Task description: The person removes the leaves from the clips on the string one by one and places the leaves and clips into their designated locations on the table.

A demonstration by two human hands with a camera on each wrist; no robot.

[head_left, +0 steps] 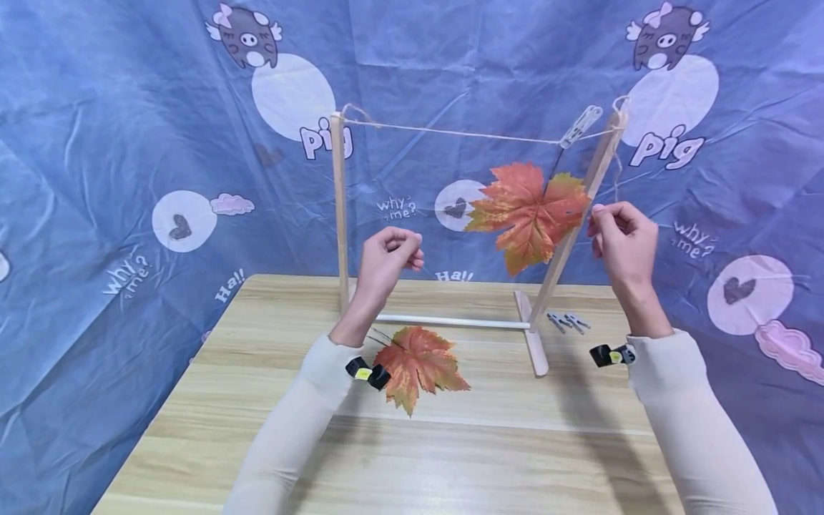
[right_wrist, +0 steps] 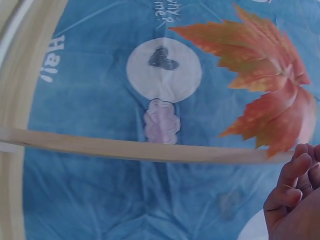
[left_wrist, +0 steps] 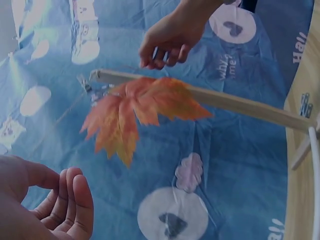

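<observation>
An orange maple leaf (head_left: 531, 211) hangs by its dark stem from a clear clothespin (head_left: 581, 126) on the string (head_left: 463, 134), near the right post. My right hand (head_left: 624, 239) is in the air just right of this leaf, fingers loosely bent and holding nothing; the left wrist view shows a gap between them. Left of the leaf my left hand (head_left: 389, 261) is raised, its fingers loosely curled around nothing. In the left wrist view, those fingers (left_wrist: 82, 200) lie apart from the leaf. A second maple leaf (head_left: 418, 365) lies on the table by my left wrist.
The string is tied between two wooden posts (head_left: 340, 207), joined low down by a white rod (head_left: 457, 321). Several clothespins (head_left: 569, 322) lie on the wooden table (head_left: 489, 465) beside the right foot (head_left: 531, 343). A blue patterned cloth (head_left: 418, 64) hangs behind.
</observation>
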